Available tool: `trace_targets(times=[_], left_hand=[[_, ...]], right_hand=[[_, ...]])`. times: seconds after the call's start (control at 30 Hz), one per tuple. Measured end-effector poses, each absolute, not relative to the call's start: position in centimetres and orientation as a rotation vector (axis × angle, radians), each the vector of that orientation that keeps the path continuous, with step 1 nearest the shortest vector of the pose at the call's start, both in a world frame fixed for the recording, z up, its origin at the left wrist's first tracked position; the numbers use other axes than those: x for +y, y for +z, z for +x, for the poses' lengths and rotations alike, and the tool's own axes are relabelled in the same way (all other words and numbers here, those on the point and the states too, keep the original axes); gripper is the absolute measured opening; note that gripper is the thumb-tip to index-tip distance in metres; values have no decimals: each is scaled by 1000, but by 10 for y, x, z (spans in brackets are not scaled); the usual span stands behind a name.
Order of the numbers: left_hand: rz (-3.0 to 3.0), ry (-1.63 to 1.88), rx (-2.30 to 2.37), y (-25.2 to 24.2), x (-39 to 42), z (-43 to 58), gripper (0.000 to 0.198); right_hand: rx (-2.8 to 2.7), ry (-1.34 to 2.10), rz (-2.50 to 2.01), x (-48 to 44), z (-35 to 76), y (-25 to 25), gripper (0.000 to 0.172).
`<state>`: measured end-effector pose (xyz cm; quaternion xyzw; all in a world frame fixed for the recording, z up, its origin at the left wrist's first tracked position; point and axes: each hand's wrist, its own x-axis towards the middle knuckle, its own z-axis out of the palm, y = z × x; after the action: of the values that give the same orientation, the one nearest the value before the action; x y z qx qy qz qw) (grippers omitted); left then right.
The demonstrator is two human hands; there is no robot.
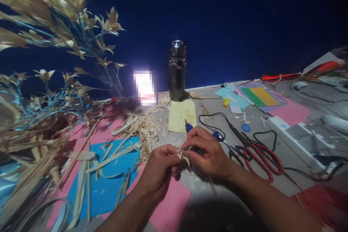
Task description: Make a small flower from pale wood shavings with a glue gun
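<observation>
Papery flower [183,156] sat pinched between my left hand [161,161] and right hand [209,148] over the bench [257,119], seemingly part-shaped, with similar blossoms [112,21] already on blue stems [81,25] and loose strips [112,161] apparently unworked on the blue sheet [100,195].

Bare forearms [258,188]; bare wrists [230,168]; slender fingers [198,143]

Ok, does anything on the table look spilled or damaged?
Yes: pale, dry scraps lie strewn between the blue sheet and the yellow sheet, untidy, like loose trimmings. The small petalled piece between the left hand and right hand shows no obvious damage.
</observation>
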<state>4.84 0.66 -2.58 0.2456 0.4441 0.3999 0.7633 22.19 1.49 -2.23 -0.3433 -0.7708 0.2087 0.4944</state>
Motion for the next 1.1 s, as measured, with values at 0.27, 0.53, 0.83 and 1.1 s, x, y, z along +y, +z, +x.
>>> trace_targets(times=[0.27, 0.53, 0.83, 1.1], left_hand=[[420, 828, 861, -30, 7, 46, 24], [378, 777, 780, -37, 8, 45, 23], [435, 773, 757, -35, 10, 43, 24], [466, 752, 795, -32, 7, 45, 20]], right_hand=[[-1966, 195, -737, 18, 224, -24, 16], [-1980, 207, -711, 18, 226, -21, 16], [-1937, 223, -724, 17, 225, -21, 17], [-1699, 594, -875, 17, 226, -17, 10]])
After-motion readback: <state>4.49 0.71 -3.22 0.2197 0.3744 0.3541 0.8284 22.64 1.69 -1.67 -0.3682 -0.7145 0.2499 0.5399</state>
